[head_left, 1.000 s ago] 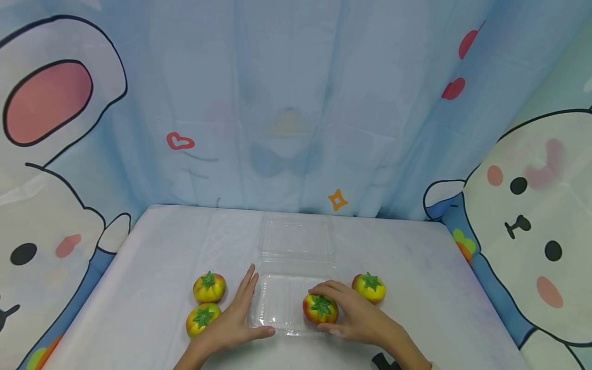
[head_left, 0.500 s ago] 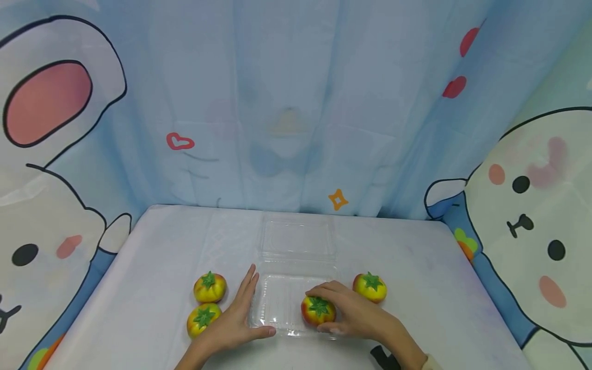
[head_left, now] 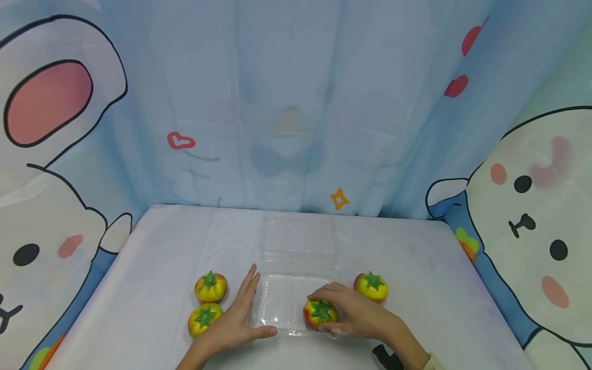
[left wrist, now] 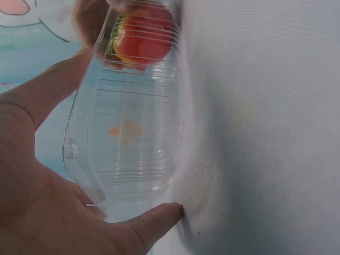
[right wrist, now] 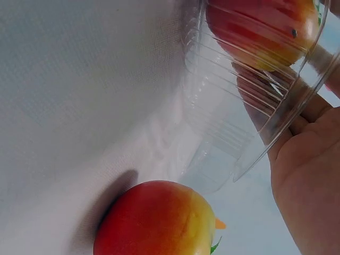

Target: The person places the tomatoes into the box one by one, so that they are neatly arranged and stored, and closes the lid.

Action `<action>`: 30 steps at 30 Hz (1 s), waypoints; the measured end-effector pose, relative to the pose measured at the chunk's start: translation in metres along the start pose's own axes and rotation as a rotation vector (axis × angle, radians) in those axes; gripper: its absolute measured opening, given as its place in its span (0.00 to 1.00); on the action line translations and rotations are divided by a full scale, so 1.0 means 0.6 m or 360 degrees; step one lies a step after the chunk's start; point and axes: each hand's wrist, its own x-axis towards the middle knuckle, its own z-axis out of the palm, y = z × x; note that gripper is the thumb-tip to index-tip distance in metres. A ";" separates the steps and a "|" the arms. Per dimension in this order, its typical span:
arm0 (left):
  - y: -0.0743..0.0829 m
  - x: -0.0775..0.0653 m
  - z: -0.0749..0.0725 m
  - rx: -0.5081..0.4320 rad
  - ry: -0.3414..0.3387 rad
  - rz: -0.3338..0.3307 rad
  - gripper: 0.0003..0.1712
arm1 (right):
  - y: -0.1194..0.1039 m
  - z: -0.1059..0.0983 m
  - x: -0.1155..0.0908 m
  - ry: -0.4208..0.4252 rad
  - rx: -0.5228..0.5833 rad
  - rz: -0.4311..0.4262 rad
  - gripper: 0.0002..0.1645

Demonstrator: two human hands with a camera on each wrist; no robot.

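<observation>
A glossy, round, green-topped red-yellow fruit (head_left: 319,316) is inside the right end of a clear ribbed plastic clamshell (head_left: 279,303), lower centre of the frame, gripped by the right hand (head_left: 358,312). The left hand (head_left: 235,317), thumb and fingers spread, borders the clamshell's left side. White-clothed bench (head_left: 430,277) extends both ways, its far edge meeting a blue curtain (head_left: 287,77).

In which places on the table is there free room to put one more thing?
Bare tablecloth lies right of the lone fruit and left of the fruit pair. The middle is crowded: left hand, clear container, right hand and held fruit.
</observation>
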 end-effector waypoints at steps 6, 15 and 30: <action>0.003 0.000 0.000 0.0002 0.0001 -0.0004 0.74 | -0.001 -0.002 0.000 -0.0007 0.0001 0.0008 0.32; 0.007 0.000 -0.003 0.0027 -0.0008 0.0013 0.74 | -0.001 -0.004 -0.001 -0.0015 0.0014 -0.0020 0.33; 0.003 -0.001 0.000 -0.0002 0.0009 0.0023 0.74 | 0.002 -0.006 -0.011 0.0022 0.0037 -0.0070 0.34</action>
